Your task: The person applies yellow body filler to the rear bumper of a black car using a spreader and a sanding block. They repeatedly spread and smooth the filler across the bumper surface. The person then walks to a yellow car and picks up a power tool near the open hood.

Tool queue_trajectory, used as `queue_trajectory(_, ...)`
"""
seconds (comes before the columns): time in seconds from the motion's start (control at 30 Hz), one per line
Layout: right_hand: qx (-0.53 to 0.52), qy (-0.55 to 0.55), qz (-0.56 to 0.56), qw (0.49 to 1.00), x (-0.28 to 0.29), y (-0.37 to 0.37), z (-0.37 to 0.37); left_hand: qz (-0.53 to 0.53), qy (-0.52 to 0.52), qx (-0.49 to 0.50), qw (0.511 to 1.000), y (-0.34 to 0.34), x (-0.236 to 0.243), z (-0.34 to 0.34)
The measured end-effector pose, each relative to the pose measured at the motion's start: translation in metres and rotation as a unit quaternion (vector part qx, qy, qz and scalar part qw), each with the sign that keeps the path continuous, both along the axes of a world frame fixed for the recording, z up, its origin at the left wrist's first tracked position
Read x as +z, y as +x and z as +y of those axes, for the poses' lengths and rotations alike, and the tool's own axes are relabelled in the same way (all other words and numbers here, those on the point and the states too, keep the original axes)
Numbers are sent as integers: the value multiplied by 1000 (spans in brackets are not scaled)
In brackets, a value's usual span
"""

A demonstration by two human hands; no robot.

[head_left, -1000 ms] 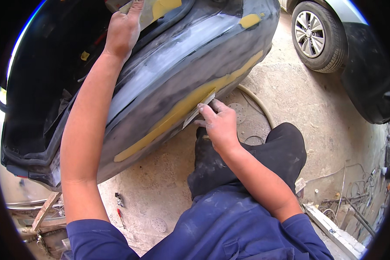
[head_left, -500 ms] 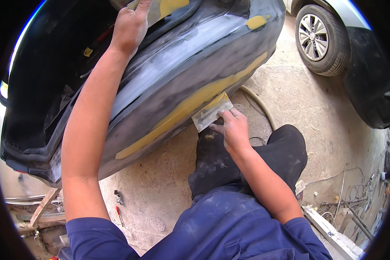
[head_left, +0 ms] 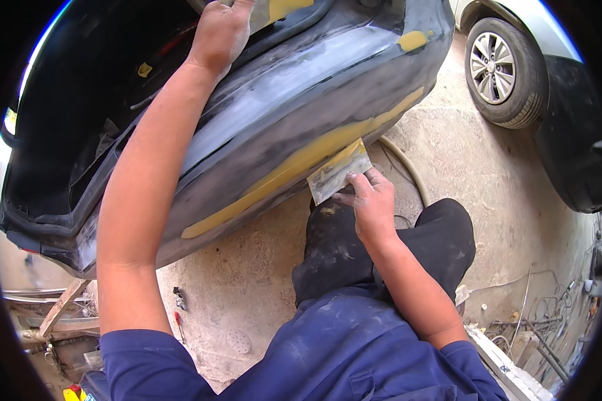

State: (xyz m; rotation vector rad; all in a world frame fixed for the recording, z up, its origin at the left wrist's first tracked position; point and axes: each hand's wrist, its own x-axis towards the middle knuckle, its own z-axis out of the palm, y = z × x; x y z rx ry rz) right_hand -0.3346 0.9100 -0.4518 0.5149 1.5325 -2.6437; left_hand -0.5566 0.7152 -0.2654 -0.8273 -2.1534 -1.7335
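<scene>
My right hand [head_left: 373, 207] pinches a thin, flat filler spreader [head_left: 341, 175], greyish and smeared with yellow along its far edge. The spreader is by the lower edge of a car bumper [head_left: 274, 144], next to a long strip of yellow filler [head_left: 274, 179]; I cannot tell whether it touches. At the top edge my left hand [head_left: 222, 37] is closed on a flat putty board [head_left: 284, 8] carrying yellow filler, its fingertips partly cut off. Another yellow patch [head_left: 413, 41] marks the bumper's far corner. The bumper looks sanded, in grey, black and whitish patches.
A hose [head_left: 409, 167] lies on the concrete floor beyond my knees. A second car's wheel [head_left: 498, 70] stands at the far right. Near the lower left are a red-handled tool [head_left: 178, 321] and a perforated disc [head_left: 239, 341]. Wood and cables clutter both sides.
The view has shifted slightly, so the bumper and both hands appear a little farther right. Both hands keep their holds, and the filler strip looks about the same.
</scene>
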Motion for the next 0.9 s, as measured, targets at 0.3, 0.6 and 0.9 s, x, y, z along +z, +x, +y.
queue_trajectory(0.3,0,263,171,950,0,1,-23,-10,-22,33,999,3,2,-1)
queue_trajectory(0.6,6,49,80,996,-10,22,25,-1,-22,41,999,4,5,-3)
queue_trajectory(0.9,-44,-149,-18,988,-46,1,66,-32,-35,94,994,5,8,-11)
